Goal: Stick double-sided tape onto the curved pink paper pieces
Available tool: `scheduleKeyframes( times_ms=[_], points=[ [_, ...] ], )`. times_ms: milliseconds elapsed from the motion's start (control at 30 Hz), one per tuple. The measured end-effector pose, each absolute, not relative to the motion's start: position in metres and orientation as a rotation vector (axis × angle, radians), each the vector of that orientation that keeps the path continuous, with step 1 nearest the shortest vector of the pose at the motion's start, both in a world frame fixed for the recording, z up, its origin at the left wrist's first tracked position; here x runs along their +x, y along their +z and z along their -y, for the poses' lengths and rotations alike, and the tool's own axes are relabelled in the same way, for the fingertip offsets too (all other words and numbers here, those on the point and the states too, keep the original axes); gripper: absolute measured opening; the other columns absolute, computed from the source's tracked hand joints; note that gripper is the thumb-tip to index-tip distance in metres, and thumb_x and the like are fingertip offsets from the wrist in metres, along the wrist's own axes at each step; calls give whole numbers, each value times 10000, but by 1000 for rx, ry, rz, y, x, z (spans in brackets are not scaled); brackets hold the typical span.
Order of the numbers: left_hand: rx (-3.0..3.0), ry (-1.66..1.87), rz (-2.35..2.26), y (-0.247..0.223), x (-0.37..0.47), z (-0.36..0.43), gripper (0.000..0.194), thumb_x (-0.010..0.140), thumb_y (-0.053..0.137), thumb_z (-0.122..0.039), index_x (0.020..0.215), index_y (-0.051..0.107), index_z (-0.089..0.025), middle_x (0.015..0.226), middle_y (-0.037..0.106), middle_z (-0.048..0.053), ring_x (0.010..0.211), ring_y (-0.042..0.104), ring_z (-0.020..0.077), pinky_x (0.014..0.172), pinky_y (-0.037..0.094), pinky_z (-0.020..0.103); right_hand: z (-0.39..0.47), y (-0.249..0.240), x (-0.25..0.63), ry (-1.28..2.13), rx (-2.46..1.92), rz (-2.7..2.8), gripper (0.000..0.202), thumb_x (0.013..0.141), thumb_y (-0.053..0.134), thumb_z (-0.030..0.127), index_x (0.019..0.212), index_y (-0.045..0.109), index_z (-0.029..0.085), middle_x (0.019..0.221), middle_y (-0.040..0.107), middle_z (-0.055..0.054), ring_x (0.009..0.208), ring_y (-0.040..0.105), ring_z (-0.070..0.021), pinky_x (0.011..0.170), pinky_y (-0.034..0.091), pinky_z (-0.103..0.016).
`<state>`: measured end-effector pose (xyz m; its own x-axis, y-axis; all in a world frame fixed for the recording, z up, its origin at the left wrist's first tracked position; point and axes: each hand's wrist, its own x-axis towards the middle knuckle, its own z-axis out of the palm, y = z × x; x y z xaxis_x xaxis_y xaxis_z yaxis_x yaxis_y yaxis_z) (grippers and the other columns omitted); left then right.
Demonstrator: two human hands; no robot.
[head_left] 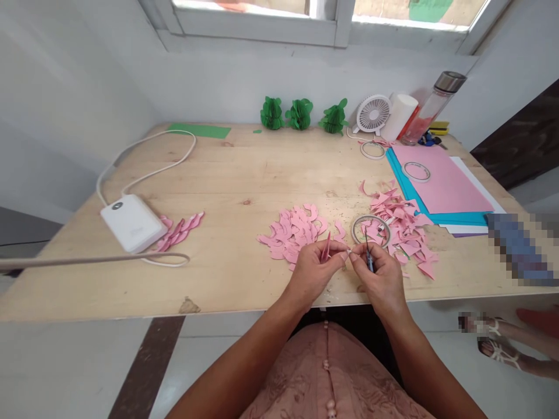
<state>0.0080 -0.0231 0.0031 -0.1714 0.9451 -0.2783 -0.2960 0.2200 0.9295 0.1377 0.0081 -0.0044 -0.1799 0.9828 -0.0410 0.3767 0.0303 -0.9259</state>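
Note:
My left hand (312, 270) is closed on a folded pink paper piece (326, 247), which stands up between the fingers. A slim pointed tool (370, 261) with a dark handle is gripped in my right hand (382, 276), its tip pointing away from me; its exact kind is unclear. The thumbs and fingertips of both hands meet over a tiny whitish bit (349, 251), too small to name. Just beyond my left hand lies a heap of curved pink paper cutouts (290, 233). Ahead of my right hand, a roll of tape (371, 216) rests among pink paper scraps (404, 224).
At left, a white power bank (133, 224) with a cable touches several pink paper pieces (183, 230). Three green paper ornaments (299, 114) stand along the wall by a small fan (374, 113) and a bottle (432, 107). Pink sheets (458, 186) lie right. A person's feet (498, 352) show below.

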Motion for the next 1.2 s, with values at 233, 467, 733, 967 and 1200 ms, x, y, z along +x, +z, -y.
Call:
scheduleKeyframes(
  times_ms=[233,467,733,967,1200],
  points=[
    [782,1211,-1334,0,5,25,418,708,648,-290,1087,652,-113,639,555,-25,531,433,86,529,347,218,-8,-9,141,1239,-1329,1466,135,736,631,295,726,573,174,542,420,62,469,333,-80,422,265,-200],
    [1080,1170,-1432,-7,8,28,342,771,590,-286,1089,655,-178,719,607,2,703,557,163,674,424,263,1,5,135,1316,-1198,1438,111,738,636,271,736,580,175,607,505,44,501,395,-82,455,299,-203],
    [1187,1147,-1499,-9,10,30,242,788,574,-278,992,666,-186,815,667,33,768,588,188,692,447,270,6,10,131,1259,-1188,1533,103,784,596,275,745,569,184,605,517,45,491,400,-87,447,298,-212],
    [1271,1105,-1583,-13,14,30,337,762,561,-231,1090,634,-203,930,691,46,831,602,201,733,458,281,12,11,131,1230,-1089,1607,83,826,548,265,775,571,203,725,602,-8,660,537,-146,613,444,-260],
    [1221,1145,-1548,-12,15,30,205,751,578,-242,927,674,-196,779,668,19,738,580,180,684,444,256,13,6,133,1197,-1120,1599,93,829,557,274,767,575,207,741,615,-14,754,578,-172,676,460,-285]
  ],
)
